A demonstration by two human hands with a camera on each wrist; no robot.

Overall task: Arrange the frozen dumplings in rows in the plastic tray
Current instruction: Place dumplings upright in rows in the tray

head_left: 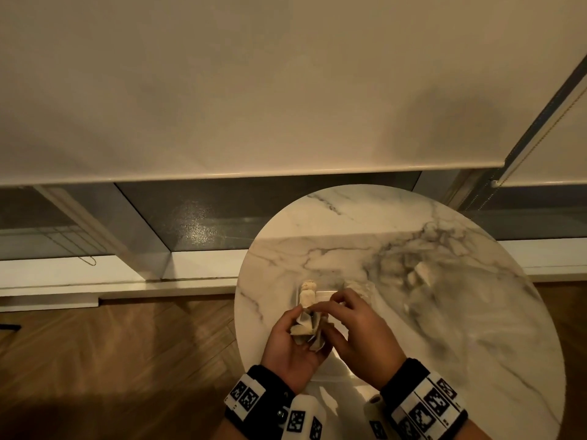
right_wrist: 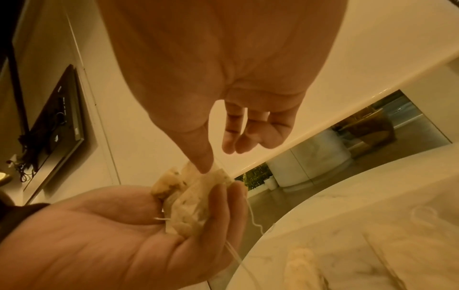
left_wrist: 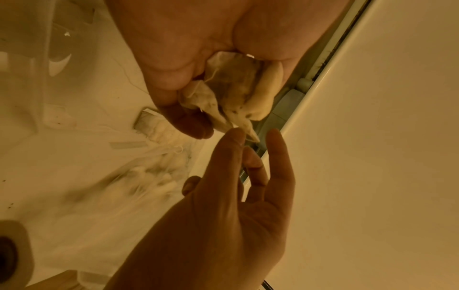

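My left hand [head_left: 286, 344] cups a clump of frozen dumplings [head_left: 305, 330], pale, stuck together and with thin torn skin; it hovers above the near left part of the table. In the left wrist view the clump [left_wrist: 238, 94] lies against the palm [left_wrist: 174, 49]. My right hand [head_left: 359, 328] reaches in from the right, and its fingertips [left_wrist: 236, 135] pinch the clump's thin far edge. The right wrist view shows a fingertip [right_wrist: 206, 166] on that edge [right_wrist: 218, 174]. Just beyond the hands, two dumplings [head_left: 307, 295] lie in the clear plastic tray [head_left: 324, 292].
The round marble table [head_left: 397, 312] stands by a window with a lowered roller blind [head_left: 254, 90]. A clear bag with more dumplings [head_left: 421, 274] lies on the table to the right. Wooden floor [head_left: 127, 360] is on the left.
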